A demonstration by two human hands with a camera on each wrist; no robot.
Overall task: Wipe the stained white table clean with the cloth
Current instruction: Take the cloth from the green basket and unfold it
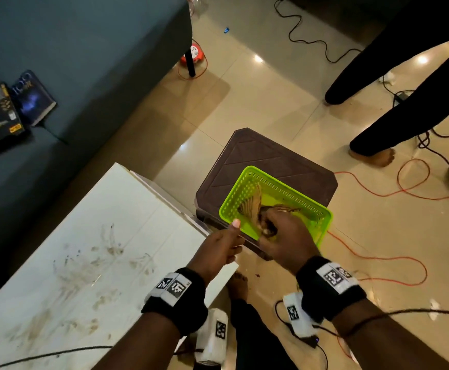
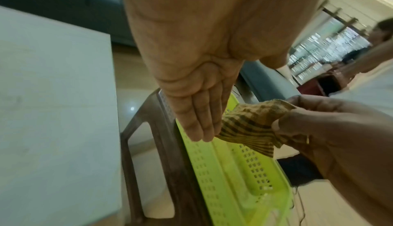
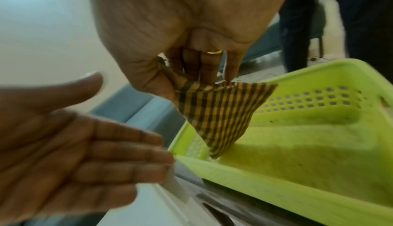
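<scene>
A checked brown-and-tan cloth (image 1: 251, 208) (image 2: 246, 125) (image 3: 217, 112) hangs folded over the lime-green basket (image 1: 311, 206) (image 2: 229, 175) (image 3: 308, 145). My right hand (image 1: 279, 236) (image 3: 191, 71) (image 2: 319, 128) pinches its upper corner between thumb and fingers. My left hand (image 1: 223, 244) (image 2: 199, 120) (image 3: 95, 145) is beside it at the basket's near-left rim, fingers straight and together, holding nothing. The white table (image 1: 89, 263) (image 2: 53, 112) at lower left carries brown smears (image 1: 103, 263) across its top.
The basket sits on a brown plastic stool (image 1: 266, 161) right of the table's corner. A dark blue sofa (image 1: 71, 49) with books (image 1: 33, 97) lies beyond the table. Another person's legs (image 1: 394, 84) stand at upper right. Orange and black cables (image 1: 378, 193) trail over the tiled floor.
</scene>
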